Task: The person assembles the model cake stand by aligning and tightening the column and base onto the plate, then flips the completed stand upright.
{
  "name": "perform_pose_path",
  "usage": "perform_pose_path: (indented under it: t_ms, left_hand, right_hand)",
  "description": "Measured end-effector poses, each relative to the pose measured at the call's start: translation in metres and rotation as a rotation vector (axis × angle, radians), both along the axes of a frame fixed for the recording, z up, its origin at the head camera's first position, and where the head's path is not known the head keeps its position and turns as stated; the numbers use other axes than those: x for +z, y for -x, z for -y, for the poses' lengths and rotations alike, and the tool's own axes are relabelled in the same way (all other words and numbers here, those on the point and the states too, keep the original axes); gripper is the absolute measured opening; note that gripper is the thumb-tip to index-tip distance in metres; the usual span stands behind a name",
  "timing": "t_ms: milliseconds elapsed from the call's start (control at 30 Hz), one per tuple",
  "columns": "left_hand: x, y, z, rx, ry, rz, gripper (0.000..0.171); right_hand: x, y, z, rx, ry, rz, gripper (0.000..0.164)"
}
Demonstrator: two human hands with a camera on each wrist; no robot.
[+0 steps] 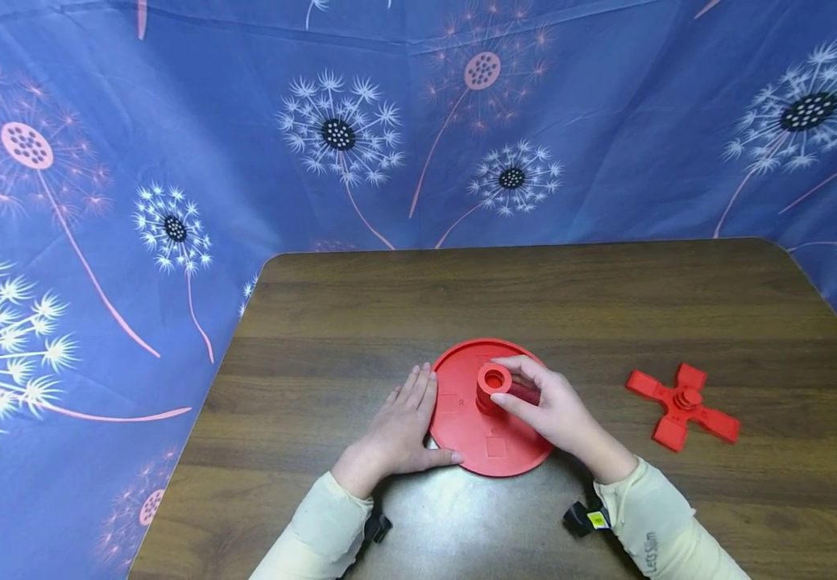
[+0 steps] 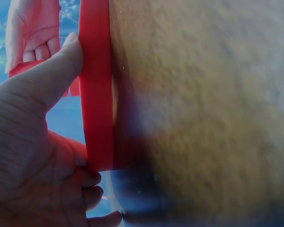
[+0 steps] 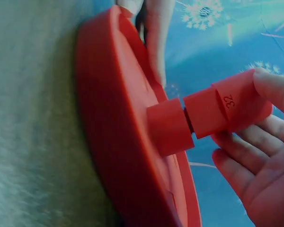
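A round red disc with a raised rim point(image 1: 454, 431) lies on the table, a short post point(image 3: 170, 126) standing at its middle. My left hand point(image 1: 399, 431) rests against the disc's left side, fingers straight along the rim and thumb at its near edge. Between thumb and fingers, my right hand point(image 1: 566, 411) grips a red hollow tube point(image 3: 210, 111) marked "32". The tube stands in line over the post, and a narrow dark slit shows at part of the seam where the two meet.
To the right lies a red cross-shaped piece point(image 1: 688, 403) with a round knob at its centre. The wooden table point(image 1: 360, 322) ends at a blue dandelion-print cloth point(image 1: 229, 105) behind and to the left.
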State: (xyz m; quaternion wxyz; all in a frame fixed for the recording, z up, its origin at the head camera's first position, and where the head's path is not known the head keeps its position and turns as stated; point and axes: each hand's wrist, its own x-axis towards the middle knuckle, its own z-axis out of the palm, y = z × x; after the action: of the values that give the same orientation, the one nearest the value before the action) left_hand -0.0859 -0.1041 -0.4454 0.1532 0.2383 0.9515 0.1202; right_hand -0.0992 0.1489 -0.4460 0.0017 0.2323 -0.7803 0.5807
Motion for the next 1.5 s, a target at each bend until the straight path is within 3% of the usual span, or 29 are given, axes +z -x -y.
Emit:
perform_pose_path:
  t_ms: [300,700,867,1067,1200,1333,1500]
  left_hand:
    - [0.0,0.0,0.0,0.014,0.0,0.03,0.116]
    - [-0.001,-0.001,0.001,0.007,-0.017,0.015,0.116]
    - [-0.001,-0.001,0.0,0.006,-0.023,0.013,0.116]
    - [-0.001,-0.001,0.0,0.01,-0.021,0.008,0.116]
    - [-0.001,-0.001,0.0,0.014,-0.018,0.014,0.116]
    - [-0.001,-0.001,-0.001,0.015,-0.02,0.017,0.116]
    - [0.0,-0.001,-0.001,0.016,-0.029,0.014,0.116]
  right_hand:
    - [-0.001,-0.007,0.01,-0.199,-0.106,-0.086,0.043]
    - [0.0,-0.008,0.01,-0.229,-0.132,-0.111,0.047]
    - [0.001,-0.004,0.003,-0.165,-0.118,-0.098,0.051]
    - [0.006,0.005,-0.006,0.051,0.006,-0.029,0.052]
    - [0.006,0.01,-0.011,0.175,0.012,0.051,0.053]
    - [0.005,0.012,-0.013,0.225,-0.016,0.095,0.05]
    - [0.001,0.012,-0.012,0.22,0.005,0.09,0.046]
